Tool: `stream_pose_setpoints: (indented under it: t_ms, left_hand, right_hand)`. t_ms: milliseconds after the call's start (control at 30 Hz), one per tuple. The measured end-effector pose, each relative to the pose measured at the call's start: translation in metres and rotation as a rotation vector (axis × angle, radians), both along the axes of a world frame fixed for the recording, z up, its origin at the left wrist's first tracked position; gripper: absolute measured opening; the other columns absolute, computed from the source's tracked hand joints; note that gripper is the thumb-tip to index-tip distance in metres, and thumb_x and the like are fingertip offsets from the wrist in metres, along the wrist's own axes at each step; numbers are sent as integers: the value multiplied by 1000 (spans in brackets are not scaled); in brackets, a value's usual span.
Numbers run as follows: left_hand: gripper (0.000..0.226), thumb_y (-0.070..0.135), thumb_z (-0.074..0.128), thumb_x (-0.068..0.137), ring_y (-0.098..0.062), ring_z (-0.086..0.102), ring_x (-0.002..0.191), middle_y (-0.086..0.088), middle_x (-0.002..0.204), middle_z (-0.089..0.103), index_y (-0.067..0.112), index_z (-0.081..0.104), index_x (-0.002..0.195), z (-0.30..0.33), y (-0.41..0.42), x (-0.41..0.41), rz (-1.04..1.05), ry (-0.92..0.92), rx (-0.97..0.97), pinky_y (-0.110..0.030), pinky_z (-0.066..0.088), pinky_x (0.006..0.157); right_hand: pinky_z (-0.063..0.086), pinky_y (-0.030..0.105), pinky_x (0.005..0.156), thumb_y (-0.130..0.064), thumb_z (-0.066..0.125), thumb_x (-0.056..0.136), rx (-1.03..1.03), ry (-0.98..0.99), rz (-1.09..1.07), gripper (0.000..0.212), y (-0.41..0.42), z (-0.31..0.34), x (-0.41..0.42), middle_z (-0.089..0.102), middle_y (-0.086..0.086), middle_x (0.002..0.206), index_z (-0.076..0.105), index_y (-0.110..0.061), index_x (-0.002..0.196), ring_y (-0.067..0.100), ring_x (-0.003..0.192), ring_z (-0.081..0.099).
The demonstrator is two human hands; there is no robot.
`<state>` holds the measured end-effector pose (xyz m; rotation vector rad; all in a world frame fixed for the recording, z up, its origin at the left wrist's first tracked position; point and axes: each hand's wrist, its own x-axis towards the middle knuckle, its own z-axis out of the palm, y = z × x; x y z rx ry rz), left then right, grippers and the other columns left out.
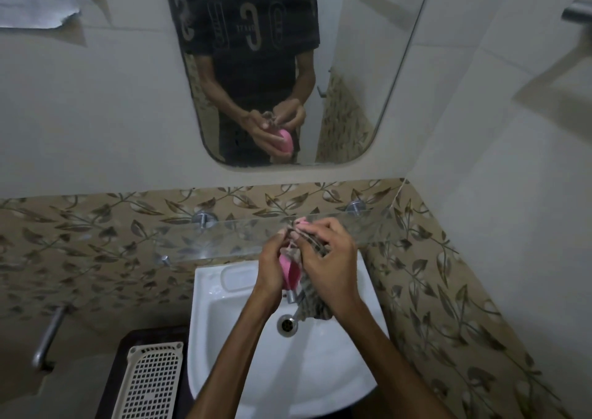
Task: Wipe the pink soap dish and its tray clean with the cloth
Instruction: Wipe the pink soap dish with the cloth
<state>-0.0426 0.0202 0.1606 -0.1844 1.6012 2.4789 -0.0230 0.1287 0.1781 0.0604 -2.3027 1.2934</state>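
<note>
Over the white sink, my left hand (pixel 270 268) grips the pink soap dish (pixel 289 274), which stands on edge between my hands. My right hand (pixel 330 258) holds a grey-brown patterned cloth (pixel 315 306) against the dish, and the cloth's loose end hangs down toward the tap. Most of the dish is hidden by my fingers. A small pink piece (pixel 302 224) shows above my fingertips; I cannot tell whether it is the tray. The mirror (pixel 352 66) reflects both hands with the pink dish.
A glass shelf (pixel 224 236) on metal pegs runs along the wall just behind my hands. Below them lie the white sink (pixel 224 338), its tap (pixel 293 295) and drain (pixel 287 324). A cream plastic basket (pixel 150 383) sits left of the sink, with a metal bar (pixel 48 335) further left.
</note>
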Motion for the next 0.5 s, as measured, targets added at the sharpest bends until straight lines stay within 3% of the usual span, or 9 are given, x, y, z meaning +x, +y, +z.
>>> stream_pose_setpoints:
  t_ms: [100, 233, 400, 500]
  left_hand:
    - [42, 28, 36, 110, -16, 78, 91, -8, 98, 81, 5, 69, 122, 3, -3, -2, -17, -22, 11, -23, 60, 72]
    - [50, 45, 35, 108, -20, 76, 103, -7, 109, 80, 14, 72, 123, 6, -15, -4, -40, 45, -96, -22, 60, 75]
    - [50, 59, 38, 103, -20, 77, 98, -3, 109, 81, 31, 79, 108, 20, -11, 0, -120, 71, -167, -26, 62, 72]
    - [54, 57, 41, 102, -21, 78, 96, -10, 103, 81, 18, 79, 107, 20, -17, -2, -75, 39, -122, -23, 60, 73]
  right_hand:
    - [48, 3, 83, -13, 80, 88, 60, 32, -24, 21, -1, 1, -3, 70, -5, 103, 79, -14, 109, -12, 92, 60]
    - [54, 11, 88, -10, 81, 85, 128, 49, 133, 26, -4, -4, 6, 74, -7, 104, 79, -18, 110, -7, 94, 65]
    - [56, 18, 74, -16, 81, 88, -48, -83, -30, 19, 7, 0, -12, 62, -16, 95, 78, -24, 106, -1, 86, 65]
    - [53, 11, 77, -17, 77, 87, 90, 12, 140, 19, -7, -5, 4, 63, -19, 98, 78, -22, 105, -3, 90, 64]
